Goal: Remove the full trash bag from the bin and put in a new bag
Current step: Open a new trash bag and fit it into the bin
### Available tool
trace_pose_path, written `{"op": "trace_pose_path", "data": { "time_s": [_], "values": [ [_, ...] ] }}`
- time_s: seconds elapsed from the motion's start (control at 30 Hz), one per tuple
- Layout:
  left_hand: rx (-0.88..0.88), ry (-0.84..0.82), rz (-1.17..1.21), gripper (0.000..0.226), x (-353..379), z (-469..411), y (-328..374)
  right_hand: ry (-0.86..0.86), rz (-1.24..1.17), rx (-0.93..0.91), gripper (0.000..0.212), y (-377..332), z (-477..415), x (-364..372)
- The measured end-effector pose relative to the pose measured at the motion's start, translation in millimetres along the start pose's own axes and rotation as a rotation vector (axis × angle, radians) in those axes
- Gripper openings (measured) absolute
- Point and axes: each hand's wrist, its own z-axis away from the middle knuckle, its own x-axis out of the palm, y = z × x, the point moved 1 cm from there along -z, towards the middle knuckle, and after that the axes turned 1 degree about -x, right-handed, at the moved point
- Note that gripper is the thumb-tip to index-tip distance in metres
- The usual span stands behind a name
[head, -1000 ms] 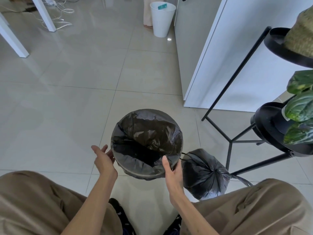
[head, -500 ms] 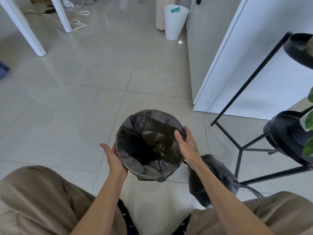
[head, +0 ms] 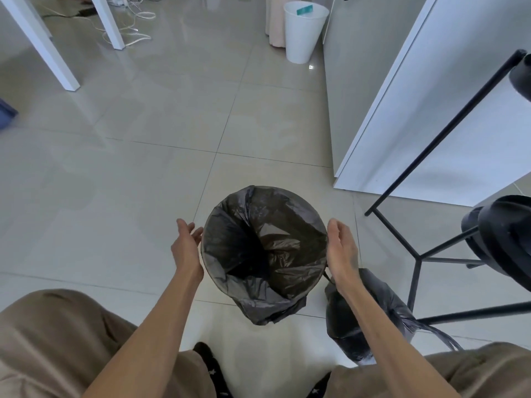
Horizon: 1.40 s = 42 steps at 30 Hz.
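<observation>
A round bin stands on the tiled floor between my knees, lined with a new black bag (head: 275, 254) whose edge is folded over the rim and hangs down the near side. My left hand (head: 186, 245) is beside the bin's left rim, fingers relaxed and holding nothing. My right hand (head: 342, 251) is at the right rim, fingers straight, palm facing the bag. The full black trash bag (head: 370, 314), tied at the top, sits on the floor just right of the bin, partly hidden by my right forearm.
A black metal plant stand (head: 416, 271) with dark trays rises close on the right. A white cabinet (head: 402, 124) stands behind it. A white bin (head: 301, 33) is far back, and white table legs (head: 43, 47) with cables are at the far left.
My right hand came off the far rim of the bag and now sits at the right side. My left hand shifted up along the left rim. The camera view moved back slightly.
</observation>
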Motion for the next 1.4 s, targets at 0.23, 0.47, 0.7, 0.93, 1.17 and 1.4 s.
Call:
{"op": "trace_pose_path", "data": {
  "time_s": [0.23,0.47,0.7,0.93,1.17,1.4],
  "values": [
    [-0.028,-0.283,-0.024,0.073,5,20,-6,-0.268,-0.094,0.014,0.065,-4,-18,16],
    [-0.050,-0.306,-0.163,0.077,20,24,-1,-0.205,-0.300,0.229,0.068,40,-8,12],
    [0.307,-0.136,-0.501,0.059,18,25,13,0.000,0.062,0.047,0.060,19,3,2],
    [0.408,-0.229,-0.692,0.066,17,28,2,-0.330,0.596,-0.756,0.041,-42,12,33],
    [0.516,-0.239,-0.812,0.069,24,22,5,-0.848,1.084,-0.436,0.072,-3,-20,96],
    [0.684,-0.243,-1.064,0.086,19,6,0,-0.878,1.228,-0.359,0.084,20,-31,110]
  ]
}}
